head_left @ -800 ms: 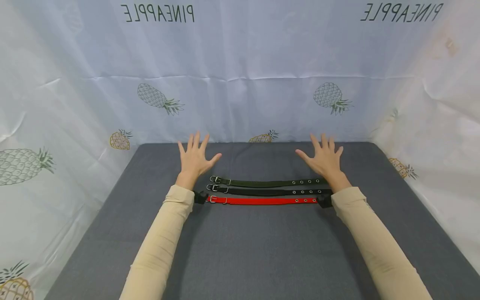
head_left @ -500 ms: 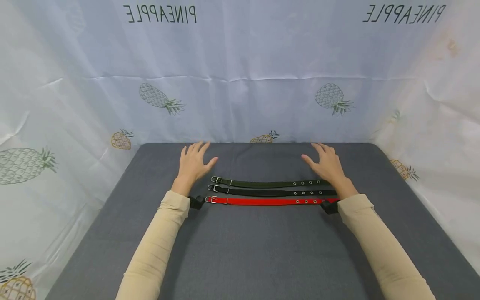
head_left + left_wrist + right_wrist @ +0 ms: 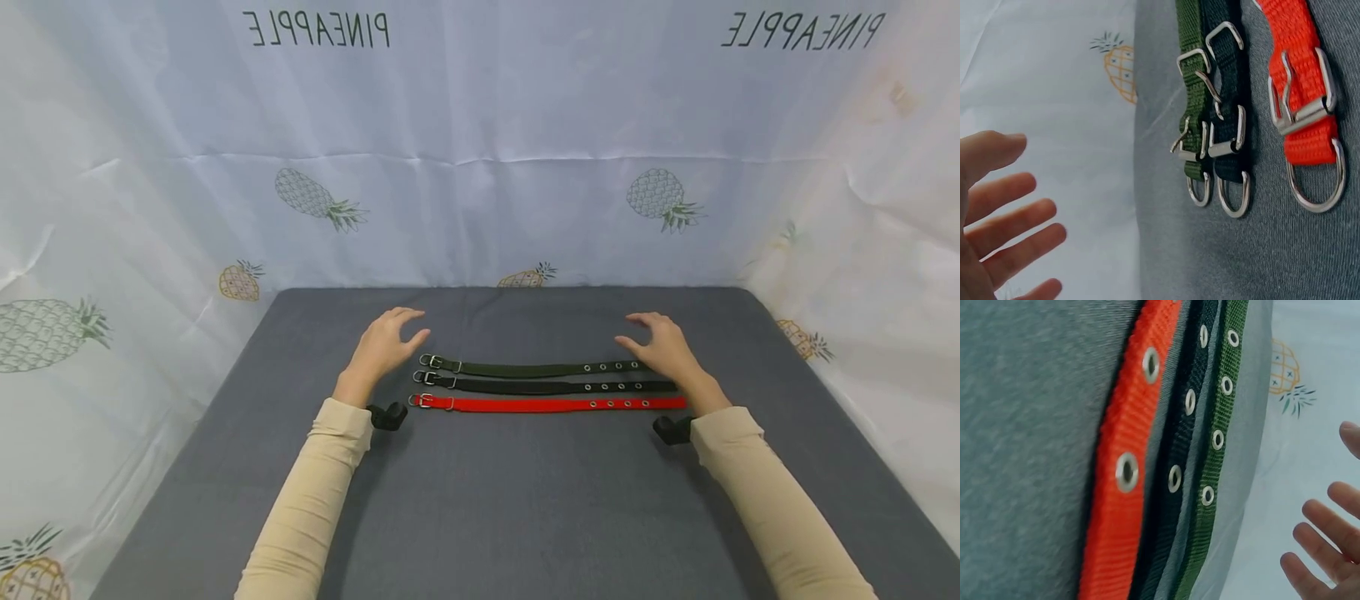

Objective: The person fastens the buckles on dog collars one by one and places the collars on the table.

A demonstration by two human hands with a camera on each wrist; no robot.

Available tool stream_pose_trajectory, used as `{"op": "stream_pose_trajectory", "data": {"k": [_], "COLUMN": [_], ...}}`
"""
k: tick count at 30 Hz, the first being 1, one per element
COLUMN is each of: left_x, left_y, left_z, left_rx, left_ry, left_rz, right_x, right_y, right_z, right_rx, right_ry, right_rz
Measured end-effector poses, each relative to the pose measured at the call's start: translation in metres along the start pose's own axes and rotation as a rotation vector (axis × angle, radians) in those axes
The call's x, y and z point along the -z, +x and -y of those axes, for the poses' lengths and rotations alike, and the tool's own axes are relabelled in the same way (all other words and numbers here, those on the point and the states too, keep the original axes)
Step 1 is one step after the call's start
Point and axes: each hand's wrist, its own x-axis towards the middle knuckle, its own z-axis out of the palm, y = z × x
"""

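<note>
Three buckled pet collars lie side by side across the table: a green collar (image 3: 525,369) farthest back, a black collar (image 3: 517,386) in the middle and a red collar (image 3: 525,405) nearest. Metal buckles and D-rings sit at their left ends, plain in the left wrist view on the red collar (image 3: 1304,94). Eyelets run along the right ends, as on the green collar (image 3: 1217,437). My left hand (image 3: 382,343) hovers beside the buckle ends, fingers relaxed and holding nothing. Above the eyelet ends, my right hand (image 3: 663,346) is likewise loosely bent, with nothing in it.
The grey table (image 3: 517,500) ends at a white curtain (image 3: 480,217) printed with pineapples, which also hangs at both sides. Black wrist-worn devices (image 3: 388,416) stick out inward from under both sleeves.
Both hands have come back toward the body and lowered from a spread, straight-fingered pose; their fingers now bend a little. More of the red collar's right end shows. The collars have not moved.
</note>
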Motion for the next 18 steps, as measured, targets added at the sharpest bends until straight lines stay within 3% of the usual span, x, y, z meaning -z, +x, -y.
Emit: {"op": "stream_pose_trajectory", "data": {"k": [5,8,13,18], "left_x": [-0.001,-0.004,-0.013,-0.023], "left_y": [-0.003,-0.005,-0.003,0.0], "left_z": [0.002,0.004,0.007,0.012], "left_rx": [0.004,-0.027,-0.06,-0.066], "left_ry": [-0.076,-0.141,-0.237,-0.256], "left_rz": [0.077,0.094,0.122,0.176], "right_x": [-0.001,-0.001,-0.002,-0.003], "right_y": [-0.007,-0.01,-0.012,-0.012], "right_z": [-0.004,-0.008,-0.019,-0.028], "right_rx": [0.03,0.032,-0.022,-0.078], "right_ry": [0.031,0.084,0.134,0.144], "right_rz": [0.008,0.028,0.09,0.158]}}
